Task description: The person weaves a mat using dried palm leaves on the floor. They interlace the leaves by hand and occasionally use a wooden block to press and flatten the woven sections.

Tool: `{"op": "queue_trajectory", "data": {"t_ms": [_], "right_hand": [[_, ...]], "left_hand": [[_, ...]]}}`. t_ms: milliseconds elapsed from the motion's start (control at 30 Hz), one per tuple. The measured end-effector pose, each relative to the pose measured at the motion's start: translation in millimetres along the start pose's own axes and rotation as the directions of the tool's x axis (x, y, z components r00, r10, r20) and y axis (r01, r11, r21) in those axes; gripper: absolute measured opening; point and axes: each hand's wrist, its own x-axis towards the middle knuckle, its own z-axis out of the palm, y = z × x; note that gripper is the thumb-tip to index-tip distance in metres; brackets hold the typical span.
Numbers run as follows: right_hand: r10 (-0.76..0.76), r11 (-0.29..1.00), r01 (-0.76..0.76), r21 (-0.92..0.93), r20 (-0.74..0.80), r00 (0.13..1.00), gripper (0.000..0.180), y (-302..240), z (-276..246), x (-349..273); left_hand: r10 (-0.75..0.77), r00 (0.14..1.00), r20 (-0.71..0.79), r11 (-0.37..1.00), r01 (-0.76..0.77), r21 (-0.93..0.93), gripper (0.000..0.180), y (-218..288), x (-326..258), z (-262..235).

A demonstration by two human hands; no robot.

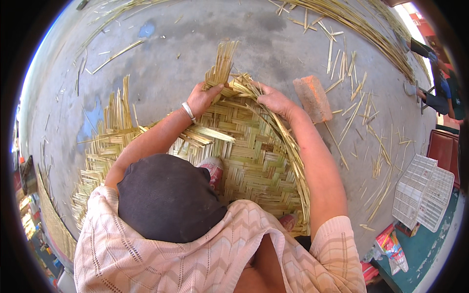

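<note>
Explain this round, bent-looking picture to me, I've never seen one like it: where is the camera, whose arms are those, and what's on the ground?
There is no machine here. The camera is worn on a person's head and looks down, and its very wide lens bends straight edges near the rim. The two bare arms coming up from the lower edge are that person's own.

The left hand, with a silver bangle on the wrist, grips a bunch of upright bamboo strips. The right hand presses on strips at the edge of a half-woven bamboo mat, which lies on a grey concrete floor. The person's foot rests on the mat.

Around it lie loose bamboo strips, a reddish brick and two white plastic crates. Another person shows partly at the upper right rim.
</note>
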Motion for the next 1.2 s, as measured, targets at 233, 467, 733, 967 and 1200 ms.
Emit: {"op": "queue_trajectory", "data": {"t_ms": [233,467,733,967,1200], "right_hand": [[-0.053,0.967,0.054,-0.251,0.009,0.999,0.064,3.6,1.1,6.7],[0.013,0.906,0.025,-0.422,0.087,0.996,0.054,-10.4,10.5,3.9],[-0.391,0.523,0.202,-0.828,-0.022,0.920,0.032,1.9,56.2,-10.0],[-0.526,0.380,0.064,-0.923,-0.159,0.836,0.040,39.5,106.1,0.4],[-0.514,0.415,-0.090,-0.905,-0.314,0.798,0.058,74.4,147.0,10.2]], "left_hand": [[-0.074,0.997,0.013,0.992,0.075,-0.104,0.031,8.1,2.2,-3.8],[-0.092,0.993,0.074,0.991,0.084,0.100,0.029,24.6,11.6,-15.9],[-0.212,0.964,0.162,0.976,0.200,0.088,0.029,22.8,25.7,-16.9],[-0.096,0.982,0.166,0.934,0.031,0.355,0.034,-0.3,25.7,-7.8],[0.194,0.937,0.290,0.546,-0.349,0.762,0.034,-11.5,-22.8,24.8]]}}
